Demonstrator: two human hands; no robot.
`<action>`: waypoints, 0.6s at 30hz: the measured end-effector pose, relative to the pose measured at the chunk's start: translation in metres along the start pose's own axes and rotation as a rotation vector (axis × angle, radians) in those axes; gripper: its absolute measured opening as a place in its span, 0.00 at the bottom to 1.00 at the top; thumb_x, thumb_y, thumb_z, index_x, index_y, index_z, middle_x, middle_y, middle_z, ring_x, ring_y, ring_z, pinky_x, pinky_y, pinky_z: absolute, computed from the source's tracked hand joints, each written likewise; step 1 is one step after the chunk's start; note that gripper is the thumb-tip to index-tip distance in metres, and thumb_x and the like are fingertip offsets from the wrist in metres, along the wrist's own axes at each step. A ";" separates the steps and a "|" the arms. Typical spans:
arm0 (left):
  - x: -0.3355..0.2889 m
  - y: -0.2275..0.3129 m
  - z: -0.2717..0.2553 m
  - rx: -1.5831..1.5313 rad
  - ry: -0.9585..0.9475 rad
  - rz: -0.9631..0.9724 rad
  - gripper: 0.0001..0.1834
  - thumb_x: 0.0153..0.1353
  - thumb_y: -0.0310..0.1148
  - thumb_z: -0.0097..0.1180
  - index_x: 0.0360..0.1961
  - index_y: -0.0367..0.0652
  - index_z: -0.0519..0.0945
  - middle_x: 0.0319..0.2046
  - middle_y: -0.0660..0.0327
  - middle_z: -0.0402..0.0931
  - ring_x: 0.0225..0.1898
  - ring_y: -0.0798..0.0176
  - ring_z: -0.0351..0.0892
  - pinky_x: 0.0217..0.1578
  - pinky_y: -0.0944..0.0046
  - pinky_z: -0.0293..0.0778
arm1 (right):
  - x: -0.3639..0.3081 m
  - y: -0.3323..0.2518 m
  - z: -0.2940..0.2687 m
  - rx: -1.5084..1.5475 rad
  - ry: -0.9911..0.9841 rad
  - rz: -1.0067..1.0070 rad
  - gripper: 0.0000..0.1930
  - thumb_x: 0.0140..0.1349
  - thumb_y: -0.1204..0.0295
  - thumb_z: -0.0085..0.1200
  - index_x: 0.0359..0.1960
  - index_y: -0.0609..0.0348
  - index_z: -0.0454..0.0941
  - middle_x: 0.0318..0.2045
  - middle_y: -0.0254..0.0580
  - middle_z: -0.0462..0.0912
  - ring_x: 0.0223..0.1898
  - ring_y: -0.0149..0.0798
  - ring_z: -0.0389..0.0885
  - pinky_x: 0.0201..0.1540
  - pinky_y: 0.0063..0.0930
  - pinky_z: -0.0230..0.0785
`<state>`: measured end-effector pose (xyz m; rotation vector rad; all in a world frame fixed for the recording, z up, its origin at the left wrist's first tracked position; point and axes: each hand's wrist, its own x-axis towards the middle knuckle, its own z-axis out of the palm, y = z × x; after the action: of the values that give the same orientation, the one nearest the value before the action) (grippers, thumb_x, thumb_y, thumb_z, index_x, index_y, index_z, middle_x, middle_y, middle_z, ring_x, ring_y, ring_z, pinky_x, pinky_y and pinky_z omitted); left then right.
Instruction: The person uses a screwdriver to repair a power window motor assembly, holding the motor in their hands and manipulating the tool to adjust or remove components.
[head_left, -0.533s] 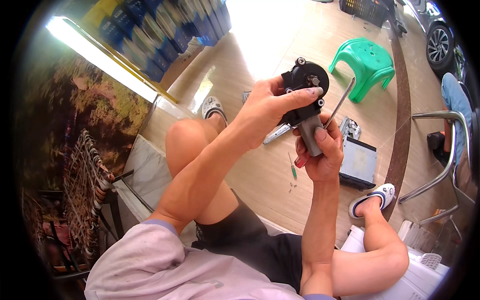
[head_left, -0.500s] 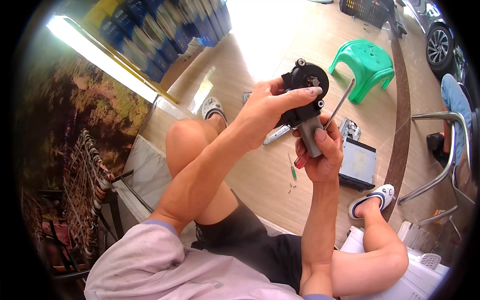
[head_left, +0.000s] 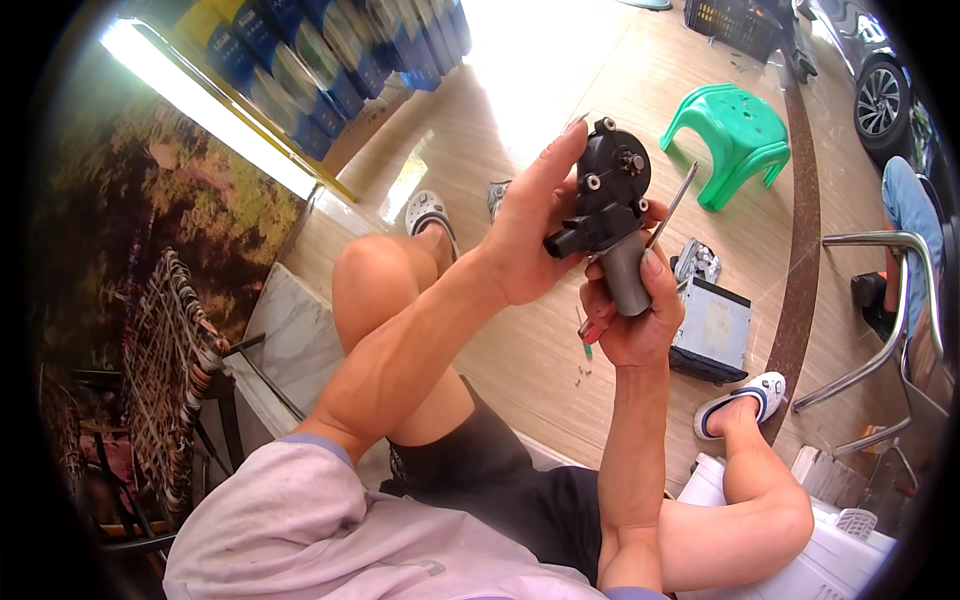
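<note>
On my head feed, the motor (head_left: 614,222) is held up in front of the body, over the floor (head_left: 515,375), its round black gear housing at the top and its grey can slanting down into the right hand (head_left: 648,330). The right fingers are pressed together around that can, thumb along its right side, and they also trap a red-handled screwdriver (head_left: 674,204). I watch that shaft: it sticks up past the housing's right edge at a slant, with a gap between the two, its tip in the air.

The left hand (head_left: 528,235) lies along the housing's left edge. Its thumb points up just beside the rim, off the front face; the other fingers go behind, and I cannot tell whether they grip. A black plug socket (head_left: 568,240) juts from the housing's lower left toward the left palm.

As for room, the crossed left knee (head_left: 375,275) sits low under the left forearm, well apart from the motor. Beyond the shaft, to the right, stands the green stool (head_left: 745,118). A silver-and-black box (head_left: 712,328) lies on the floor right of the right wrist, and the chrome chair (head_left: 905,240) bounds the far right side.
</note>
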<state>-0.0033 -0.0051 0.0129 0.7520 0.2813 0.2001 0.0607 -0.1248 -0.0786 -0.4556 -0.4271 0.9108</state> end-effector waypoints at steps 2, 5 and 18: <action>0.001 -0.003 -0.003 0.002 0.005 0.002 0.33 0.65 0.64 0.43 0.44 0.43 0.79 0.41 0.50 0.82 0.42 0.58 0.81 0.48 0.59 0.75 | 0.000 0.002 0.001 0.057 0.023 -0.001 0.23 0.64 0.58 0.51 0.48 0.68 0.71 0.31 0.55 0.79 0.12 0.37 0.72 0.09 0.24 0.65; 0.003 -0.007 -0.004 -0.022 0.046 0.018 0.33 0.64 0.65 0.43 0.43 0.43 0.78 0.38 0.51 0.82 0.42 0.57 0.81 0.49 0.58 0.75 | -0.002 0.004 -0.003 0.141 0.001 0.032 0.23 0.66 0.57 0.47 0.51 0.68 0.69 0.31 0.55 0.78 0.10 0.38 0.70 0.08 0.25 0.64; 0.014 -0.001 0.002 -0.100 0.275 -0.009 0.27 0.62 0.62 0.52 0.34 0.46 0.77 0.29 0.56 0.79 0.35 0.52 0.82 0.38 0.52 0.78 | 0.010 -0.004 -0.001 -0.239 0.101 0.079 0.27 0.71 0.48 0.41 0.60 0.55 0.66 0.26 0.46 0.80 0.17 0.33 0.75 0.15 0.21 0.61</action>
<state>0.0106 -0.0030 0.0110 0.6234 0.5322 0.3075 0.0693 -0.1192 -0.0756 -0.7387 -0.4294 0.9127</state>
